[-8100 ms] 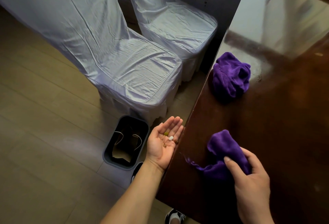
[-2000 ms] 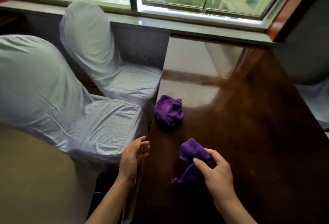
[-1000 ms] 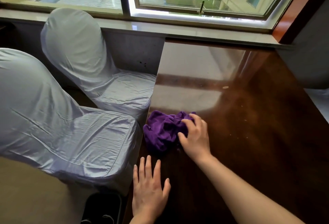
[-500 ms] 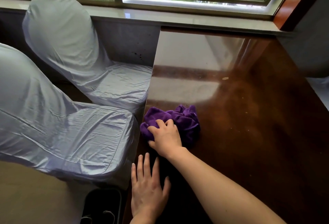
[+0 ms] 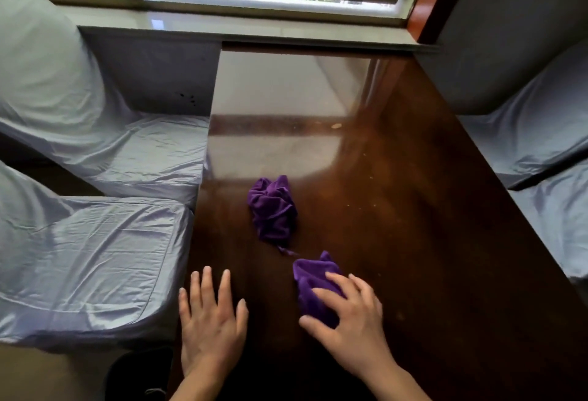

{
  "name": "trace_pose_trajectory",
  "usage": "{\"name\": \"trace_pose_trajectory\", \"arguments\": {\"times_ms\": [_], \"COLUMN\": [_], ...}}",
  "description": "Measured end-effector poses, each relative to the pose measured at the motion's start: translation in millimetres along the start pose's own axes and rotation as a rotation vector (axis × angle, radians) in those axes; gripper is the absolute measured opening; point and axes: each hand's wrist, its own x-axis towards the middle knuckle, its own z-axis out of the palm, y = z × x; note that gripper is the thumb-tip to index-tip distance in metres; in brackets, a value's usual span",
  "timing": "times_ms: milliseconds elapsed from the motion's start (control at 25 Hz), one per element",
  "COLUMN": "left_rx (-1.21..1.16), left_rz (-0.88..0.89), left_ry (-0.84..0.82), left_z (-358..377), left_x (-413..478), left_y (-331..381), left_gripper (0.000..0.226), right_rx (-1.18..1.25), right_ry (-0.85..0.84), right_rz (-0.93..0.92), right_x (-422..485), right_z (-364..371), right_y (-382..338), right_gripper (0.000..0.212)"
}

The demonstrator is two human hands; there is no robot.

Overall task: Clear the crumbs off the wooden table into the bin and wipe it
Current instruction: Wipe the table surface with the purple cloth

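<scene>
The dark glossy wooden table (image 5: 397, 241) runs from the window sill towards me. My right hand (image 5: 353, 321) lies with spread fingers on a purple cloth (image 5: 310, 283) and presses it onto the near part of the table. A second purple cloth (image 5: 273, 209) sits crumpled a little farther off, with no hand on it. My left hand (image 5: 211, 321) rests flat on the table near its left edge, holding nothing. A pale crumb (image 5: 336, 126) lies farther up, and tiny specks (image 5: 370, 174) dot the right half.
Two chairs in grey-white covers (image 5: 95, 257) stand close along the table's left side, and two more covered chairs (image 5: 541, 146) on the right. A dark bin (image 5: 136, 372) shows on the floor at the lower left. The window sill (image 5: 254, 28) bounds the far end.
My right hand has drawn back towards me with one purple cloth; the other cloth now lies apart, farther up the table. The left hand stays flat by the edge.
</scene>
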Motion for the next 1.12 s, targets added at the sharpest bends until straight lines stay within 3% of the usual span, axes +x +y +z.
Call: {"name": "trace_pose_trajectory", "arguments": {"times_ms": [120, 200, 280, 440, 520, 600, 680, 760, 880, 960, 1120], "left_rx": [0.06, 0.072, 0.059, 0.07, 0.077, 0.104, 0.134, 0.144, 0.16, 0.157, 0.153], "left_rz": [0.101, 0.199, 0.244, 0.29, 0.27, 0.225, 0.219, 0.22, 0.217, 0.212, 0.208], "left_ry": [-0.041, -0.089, -0.154, -0.218, -0.253, -0.257, -0.225, -0.197, -0.18, -0.169, -0.148], "left_z": [-2.0, -3.1, -1.4, 13.2, 21.8, 28.0, 32.3, 35.3, 38.7, 38.2, 39.4], "left_x": [-2.5, -0.5, 5.9, 23.9, 33.2, 38.7, 36.7, 35.1, 34.8, 35.7, 34.3], "left_y": [7.7, 29.3, 61.6, 124.6, 143.2, 152.4, 153.9, 150.7, 150.7, 152.0, 151.6], "left_gripper": [0.072, 0.067, 0.065, 0.065, 0.065, 0.064, 0.064, 0.064, 0.065, 0.065, 0.065], "right_rx": [-0.155, -0.244, -0.337, -0.388, -0.289, -0.319, -0.331, -0.3, -0.343, -0.391, -0.238], "right_ry": [-0.154, -0.115, -0.049, 0.008, 0.037, 0.08, 0.078, -0.021, -0.067, 0.012, 0.181], "right_rz": [-0.079, -0.228, -0.242, 0.345, 0.476, 0.351, 0.102, -0.135, -0.236, -0.069, 0.449], "right_x": [-4.6, -2.8, 2.3, 21.6, 26.2, 26.5, 11.2, -17.6, -26.3, -12.2, 59.3], "right_z": [22.9, 25.1, 11.2, -48.4, -56.2, -39.1, -16.2, -2.0, -21.9, -44.0, -79.5], "right_y": [8.1, 18.5, 48.3, 158.5, 172.4, 148.0, 112.9, 96.7, 142.4, 183.8, 223.3], "right_gripper": [0.069, 0.06, 0.053, 0.069, 0.075, 0.074, 0.07, 0.066, 0.076, 0.075, 0.066]}}
